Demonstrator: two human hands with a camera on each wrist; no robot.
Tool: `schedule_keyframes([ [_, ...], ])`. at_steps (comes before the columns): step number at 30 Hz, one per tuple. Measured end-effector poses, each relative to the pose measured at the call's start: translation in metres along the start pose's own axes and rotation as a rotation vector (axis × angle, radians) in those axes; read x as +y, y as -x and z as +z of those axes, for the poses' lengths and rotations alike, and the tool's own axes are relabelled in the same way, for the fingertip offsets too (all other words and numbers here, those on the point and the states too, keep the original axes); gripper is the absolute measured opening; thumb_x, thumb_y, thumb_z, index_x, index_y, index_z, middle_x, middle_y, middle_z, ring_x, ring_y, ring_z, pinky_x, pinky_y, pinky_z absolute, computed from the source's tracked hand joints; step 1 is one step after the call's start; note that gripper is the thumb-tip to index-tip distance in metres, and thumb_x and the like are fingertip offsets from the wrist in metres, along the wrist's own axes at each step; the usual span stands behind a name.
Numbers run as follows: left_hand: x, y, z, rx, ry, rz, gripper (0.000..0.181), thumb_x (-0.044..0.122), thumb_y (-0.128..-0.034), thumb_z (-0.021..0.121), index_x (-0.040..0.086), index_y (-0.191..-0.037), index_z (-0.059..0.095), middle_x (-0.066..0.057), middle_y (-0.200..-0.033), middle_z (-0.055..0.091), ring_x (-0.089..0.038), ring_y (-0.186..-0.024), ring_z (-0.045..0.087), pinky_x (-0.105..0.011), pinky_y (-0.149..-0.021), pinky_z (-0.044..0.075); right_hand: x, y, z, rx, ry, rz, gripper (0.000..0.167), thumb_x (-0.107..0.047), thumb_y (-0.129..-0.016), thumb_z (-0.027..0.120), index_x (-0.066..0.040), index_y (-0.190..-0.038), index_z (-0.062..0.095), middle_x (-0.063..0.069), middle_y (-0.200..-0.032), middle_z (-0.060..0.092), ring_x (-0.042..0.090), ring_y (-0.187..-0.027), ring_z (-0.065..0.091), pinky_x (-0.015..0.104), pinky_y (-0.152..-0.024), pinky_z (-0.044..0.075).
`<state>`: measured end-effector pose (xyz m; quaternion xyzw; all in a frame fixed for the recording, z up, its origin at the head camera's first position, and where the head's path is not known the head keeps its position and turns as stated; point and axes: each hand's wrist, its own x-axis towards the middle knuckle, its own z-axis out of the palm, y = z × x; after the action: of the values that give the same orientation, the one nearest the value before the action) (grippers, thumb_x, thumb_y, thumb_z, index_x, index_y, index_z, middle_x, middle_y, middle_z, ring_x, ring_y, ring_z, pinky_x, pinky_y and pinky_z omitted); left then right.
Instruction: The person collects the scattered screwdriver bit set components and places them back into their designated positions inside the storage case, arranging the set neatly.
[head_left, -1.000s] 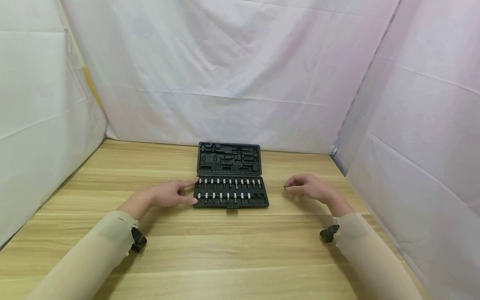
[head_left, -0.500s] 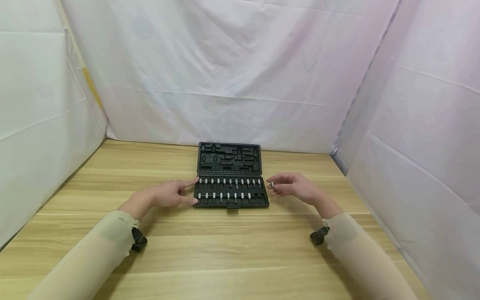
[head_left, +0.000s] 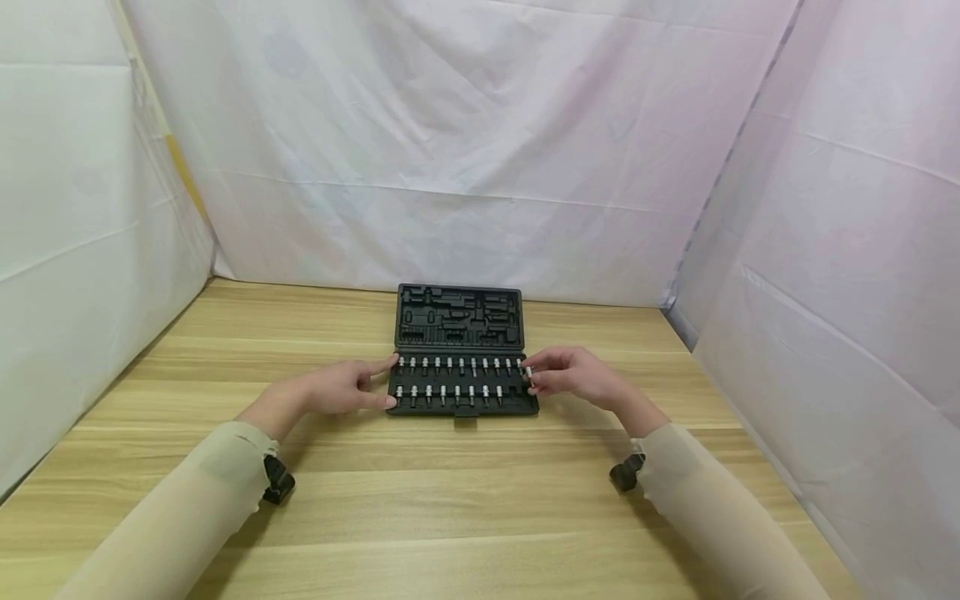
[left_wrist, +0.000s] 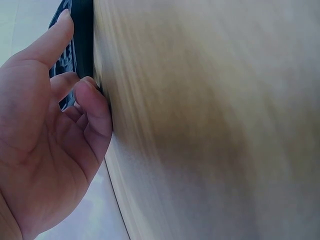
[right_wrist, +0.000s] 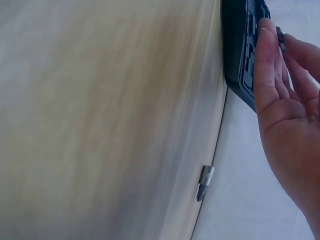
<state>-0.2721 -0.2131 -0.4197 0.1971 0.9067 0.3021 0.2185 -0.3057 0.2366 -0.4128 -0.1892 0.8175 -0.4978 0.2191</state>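
A black bit socket case (head_left: 458, 382) lies open on the wooden table, with two rows of silver bit sockets (head_left: 457, 392) in its near half. My left hand (head_left: 337, 387) touches the left edge of the case, index finger at the upper corner and thumb at the lower one. In the left wrist view the other fingers of that hand (left_wrist: 55, 135) are bent. My right hand (head_left: 573, 372) pinches a bit socket (head_left: 528, 372) between thumb and fingers, over the right end of the upper row. Fingers partly hide that socket in the right wrist view.
Another bit socket (right_wrist: 205, 182) lies loose on the table (right_wrist: 125, 125) in the right wrist view. The case's lid (head_left: 459, 317), with moulded recesses, lies back toward the white curtain (head_left: 450, 125). More white sheeting (head_left: 840, 250) stands at the right.
My right hand has moved left with the bit socket, from the table right of the case to the case's right end. My left hand stays put at the left edge.
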Motion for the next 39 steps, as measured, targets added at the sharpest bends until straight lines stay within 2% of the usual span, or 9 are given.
schedule_keyframes([
  [7,-0.001,0.0,0.001,-0.001,0.0,-0.001,0.096,0.056,-0.1017,0.074,0.027,-0.177,0.021,-0.008,-0.101,0.066,-0.02,-0.078,0.055,-0.038,-0.078,0.05,-0.004,-0.006,0.007,0.005,0.068,0.015,0.038,-0.02,-0.104,0.078,-0.004,-0.138,0.071,0.014,-0.116,0.077,0.025,-0.103,0.079,0.042,-0.093,0.066],
  [12,0.0,0.0,0.0,0.0,0.0,0.004,0.095,0.055,-0.1023,0.074,0.026,-0.177,0.022,-0.008,-0.11,0.068,-0.02,-0.079,0.054,-0.038,-0.079,0.05,-0.008,-0.011,0.013,0.037,0.168,0.04,0.03,-0.023,-0.102,0.081,-0.008,-0.128,0.077,0.006,-0.107,0.08,0.021,-0.095,0.075,0.039,-0.082,0.064],
  [17,0.0,0.0,0.0,-0.002,0.005,0.006,0.096,0.054,-0.1023,0.074,0.025,-0.177,0.022,-0.008,-0.096,0.063,-0.019,-0.077,0.053,-0.038,-0.076,0.05,-0.01,-0.018,0.017,0.063,0.295,0.023,0.019,-0.024,-0.098,0.085,-0.013,-0.113,0.082,0.002,-0.105,0.081,0.016,-0.093,0.071,0.033,-0.082,0.057],
  [21,0.001,0.0,0.0,0.0,0.006,0.009,0.096,0.053,-0.1025,0.074,0.024,-0.177,0.022,-0.007,-0.093,0.061,-0.019,-0.076,0.052,-0.038,-0.075,0.049,-0.012,-0.022,0.02,0.062,0.355,0.01,0.015,-0.024,-0.099,0.085,-0.014,-0.111,0.083,0.002,-0.106,0.079,0.015,-0.094,0.069,0.033,-0.084,0.055],
  [27,0.002,0.001,0.0,-0.002,0.009,0.004,0.095,0.053,-0.1027,0.074,0.025,-0.177,0.021,-0.008,-0.096,0.063,-0.02,-0.077,0.054,-0.038,-0.076,0.05,-0.013,-0.026,0.023,0.041,0.381,0.011,0.013,-0.023,-0.098,0.085,-0.014,-0.108,0.084,0.001,-0.099,0.079,0.015,-0.089,0.065,0.033,-0.081,0.052],
  [39,0.001,0.001,0.0,-0.002,0.012,0.005,0.095,0.052,-0.1029,0.074,0.026,-0.177,0.022,-0.007,-0.102,0.066,-0.02,-0.077,0.054,-0.038,-0.076,0.05,-0.01,-0.027,0.023,0.032,0.369,0.027,0.014,-0.02,-0.097,0.087,-0.012,-0.104,0.079,-0.001,-0.088,0.072,0.014,-0.081,0.061,0.031,-0.076,0.048],
])
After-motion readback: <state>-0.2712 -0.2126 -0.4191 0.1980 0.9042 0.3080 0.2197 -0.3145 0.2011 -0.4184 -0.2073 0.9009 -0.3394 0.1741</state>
